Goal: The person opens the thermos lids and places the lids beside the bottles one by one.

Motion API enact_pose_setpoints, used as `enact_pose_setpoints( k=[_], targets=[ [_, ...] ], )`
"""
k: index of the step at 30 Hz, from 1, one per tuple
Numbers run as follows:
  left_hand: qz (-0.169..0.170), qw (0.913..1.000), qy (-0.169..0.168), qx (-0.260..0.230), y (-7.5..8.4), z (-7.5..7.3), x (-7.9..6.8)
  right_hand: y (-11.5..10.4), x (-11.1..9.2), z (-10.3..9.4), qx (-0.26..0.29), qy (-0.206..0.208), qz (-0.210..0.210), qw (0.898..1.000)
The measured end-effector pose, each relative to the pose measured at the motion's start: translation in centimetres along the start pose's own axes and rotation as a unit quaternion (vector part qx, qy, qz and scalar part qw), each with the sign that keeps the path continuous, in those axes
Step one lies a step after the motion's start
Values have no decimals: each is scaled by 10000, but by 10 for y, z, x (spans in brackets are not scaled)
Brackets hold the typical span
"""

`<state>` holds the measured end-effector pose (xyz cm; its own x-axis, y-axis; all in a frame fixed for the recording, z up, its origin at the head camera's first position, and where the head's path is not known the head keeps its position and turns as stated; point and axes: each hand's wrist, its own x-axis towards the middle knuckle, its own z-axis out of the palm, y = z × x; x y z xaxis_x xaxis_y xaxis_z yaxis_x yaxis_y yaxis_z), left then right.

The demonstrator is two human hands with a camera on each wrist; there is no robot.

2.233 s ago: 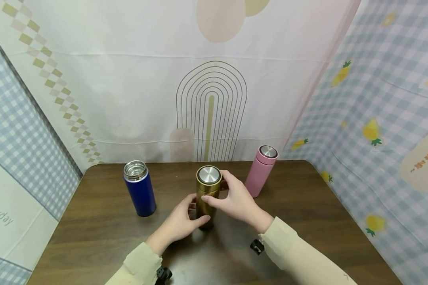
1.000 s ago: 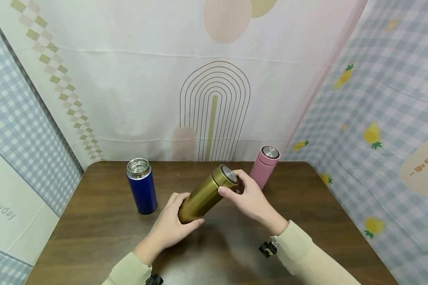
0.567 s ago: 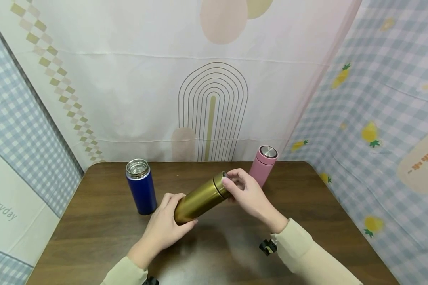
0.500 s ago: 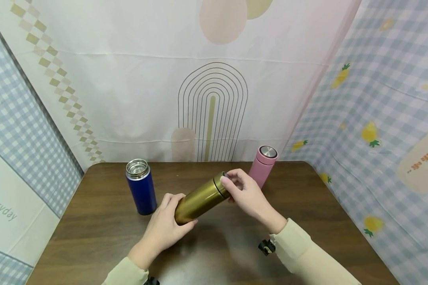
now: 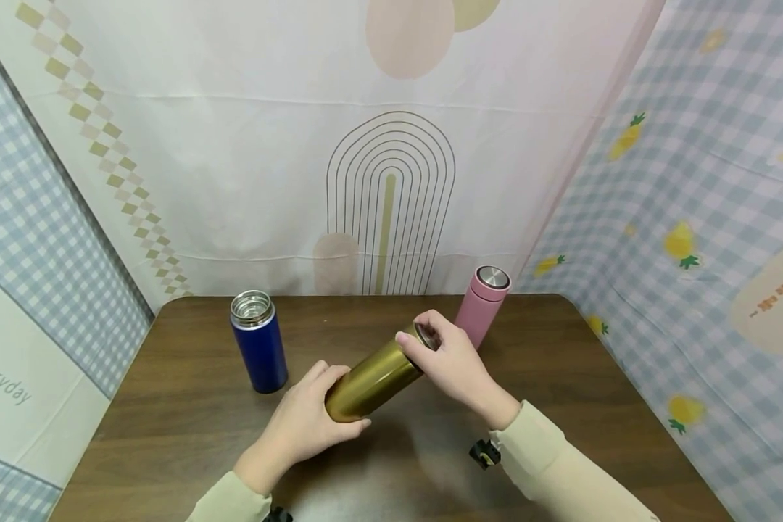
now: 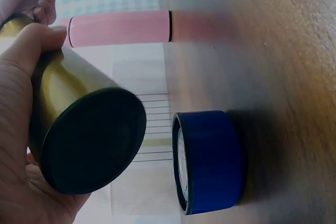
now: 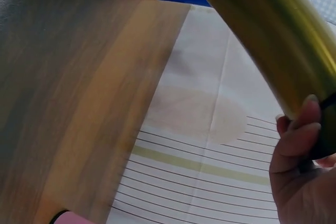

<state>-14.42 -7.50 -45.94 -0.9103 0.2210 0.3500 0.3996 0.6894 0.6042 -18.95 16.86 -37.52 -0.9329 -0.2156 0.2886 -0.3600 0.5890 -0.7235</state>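
Observation:
A gold thermos [image 5: 370, 382] is tilted over the table between both hands, its capped end up to the right. The left hand [image 5: 300, 424] grips its lower body, and its dark round base [image 6: 97, 140] faces the left wrist camera. The right hand [image 5: 453, 362] grips the cap end, thumb on the near side and fingers over the far side; the silver cap top [image 5: 427, 336] shows between them. In the right wrist view the right fingers [image 7: 299, 145] curl at a dark seam near the cap.
A blue bottle [image 5: 261, 351] without its cap stands at left, its steel mouth showing. A short blue cap [image 6: 215, 161] sits on the table, hidden in the head view. A pink thermos [image 5: 481, 308] with its cap on stands behind the right hand. The wooden table [image 5: 189, 449] meets a cloth backdrop.
The gold thermos has gone from upright to held tilted, cap end to the right. Over the last half second, the right hand has shifted its grip around the cap; the thermos moved slightly right.

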Motion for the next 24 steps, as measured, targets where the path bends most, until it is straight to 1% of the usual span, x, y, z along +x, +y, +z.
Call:
enact_pose_setpoints(
  k=[6, 7, 8, 9, 10, 12, 13, 14, 15, 16, 17, 19, 21, 22, 24],
  targets=[
    [97, 9996, -210, -173, -2, 0, 0, 2, -4, 0, -4, 9, -366, 9993],
    [131, 9989, -328, -315, -3, 0, 0, 2, -4, -1, 20, -18, -461, 9989],
    [166, 9971, -515, -526, -4, 0, 0, 2, -4, -1, 38, -62, -594, 9982],
    [189, 9936, -773, -799, -5, 0, -1, 2, -4, -1, 66, -120, -755, 9970],
    [197, 9881, -1056, -1101, -5, 0, -3, 1, -4, -2, 88, -191, -931, 9954],
    [122, 9720, -1599, -1718, -6, 0, -6, -1, -4, -2, 159, -349, -1266, 9912],
    [92, 9649, -1784, -1926, -6, 0, -8, -2, -3, -1, 191, -412, -1385, 9893],
    [49, 9597, -1900, -2069, -6, 1, -8, -3, -3, -1, 227, -452, -1470, 9878],
    [23, 9587, -1915, -2101, -6, 1, -9, -4, -3, 0, 258, -455, -1514, 9871],
    [8, 9615, -1829, -2049, -5, 2, -9, -4, -3, 1, 275, -427, -1518, 9871],
    [-34, 9665, -1679, -1942, -5, 3, -8, -5, -3, 2, 283, -374, -1495, 9876],
    [-88, 9790, -1267, -1596, -2, 4, -5, -6, -3, 3, 288, -265, -1416, 9892],
    [-192, 9890, -853, -1193, 2, 5, -3, -7, -3, 6, 291, -204, -1308, 9908],
    [-257, 9924, -661, -1002, 4, 5, -2, -8, -3, 7, 290, -202, -1239, 9917],
    [-357, 9963, -381, -678, 8, 5, -1, -10, -2, 9, 305, -215, -1101, 9932]
  ],
)
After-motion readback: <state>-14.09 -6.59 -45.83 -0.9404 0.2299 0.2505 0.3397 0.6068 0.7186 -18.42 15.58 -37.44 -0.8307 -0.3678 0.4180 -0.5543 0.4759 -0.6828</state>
